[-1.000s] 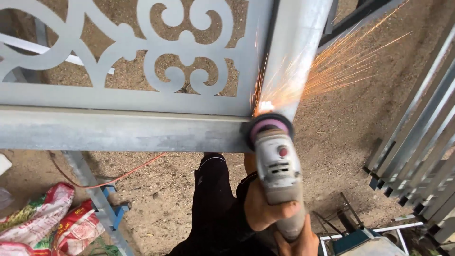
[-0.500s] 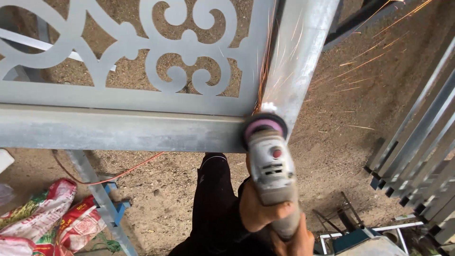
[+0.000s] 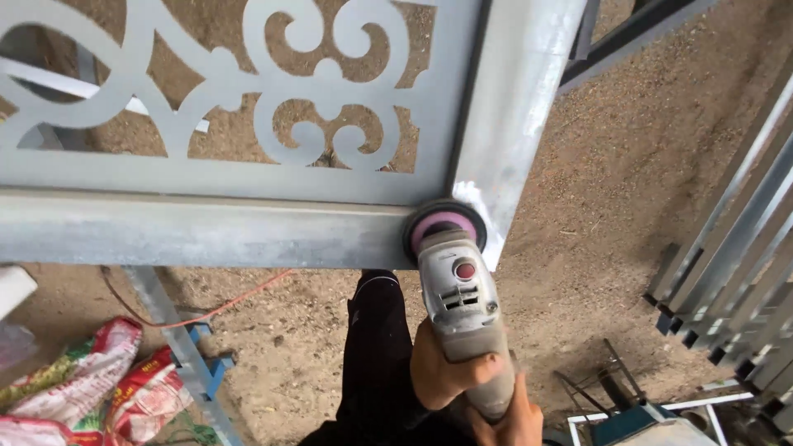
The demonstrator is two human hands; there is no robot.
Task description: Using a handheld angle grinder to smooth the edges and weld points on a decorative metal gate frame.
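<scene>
Angle grinder on the corner joint of a grey steel gate frame

From the left, the horizontal rail runs under the scrollwork panel to the corner, where the grinder's pink-backed disc sits against the joint with the upright tube. The left hand is wrapped tight round the grey grinder body; the right hand closes on its tail, partly cut off by the frame edge. No sparks show (so disc contact cannot be judged). To dress this weld well, hold the disc at a shallow angle, press lightly, and sweep along the seam rather than dwelling.
</scene>
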